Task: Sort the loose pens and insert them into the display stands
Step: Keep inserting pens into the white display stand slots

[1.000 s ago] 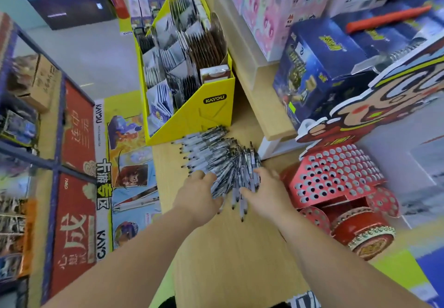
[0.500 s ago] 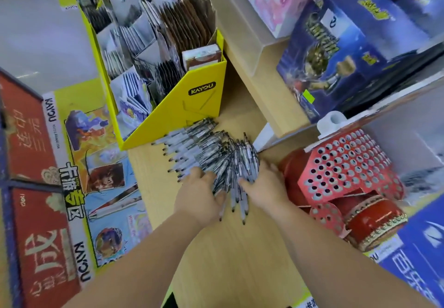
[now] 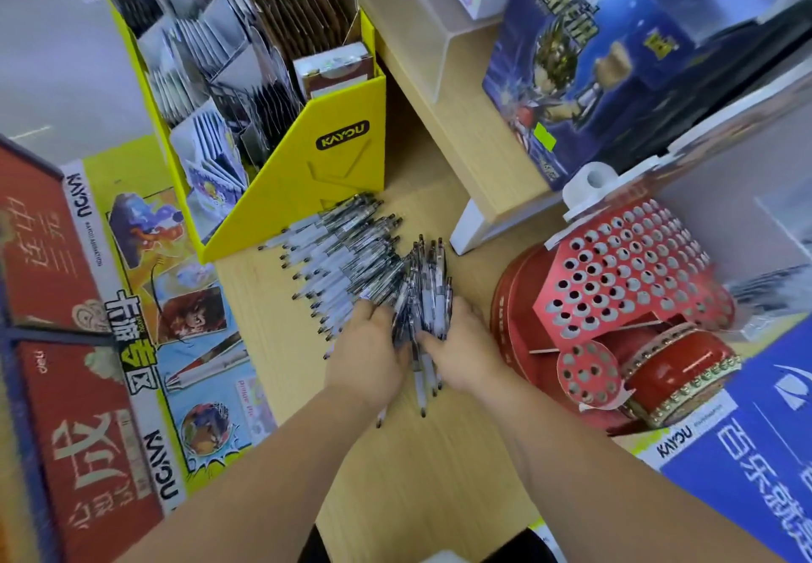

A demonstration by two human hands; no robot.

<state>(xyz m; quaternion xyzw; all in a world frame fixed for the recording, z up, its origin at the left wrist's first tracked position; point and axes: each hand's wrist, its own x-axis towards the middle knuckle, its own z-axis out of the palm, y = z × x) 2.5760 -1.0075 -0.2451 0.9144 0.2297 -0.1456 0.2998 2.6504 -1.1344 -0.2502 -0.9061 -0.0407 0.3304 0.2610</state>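
A heap of loose black-and-white pens [image 3: 347,255] lies fanned out on the wooden counter [image 3: 408,474]. My left hand [image 3: 367,356] and my right hand [image 3: 461,351] close in from both sides on a bundle of pens [image 3: 424,294] at the heap's near right, with fingers curled round it. A few pen tips stick out below my hands. To the right stands a red display stand [image 3: 624,272] with a sloped panel full of holes; the holes I can see hold no pens. A smaller round holed panel [image 3: 586,371] sits at its front.
A yellow KAYOU card box [image 3: 334,153] full of card packs stands behind the pens. A raised wooden shelf [image 3: 479,145] with a blue box [image 3: 571,61] runs along the back right. Posters and a blue sign [image 3: 764,452] border the counter.
Both hands have drawn closer together, squeezing a bundle of pens out of the heap. The camera has tilted down and nearer, so the stand and pens look larger.
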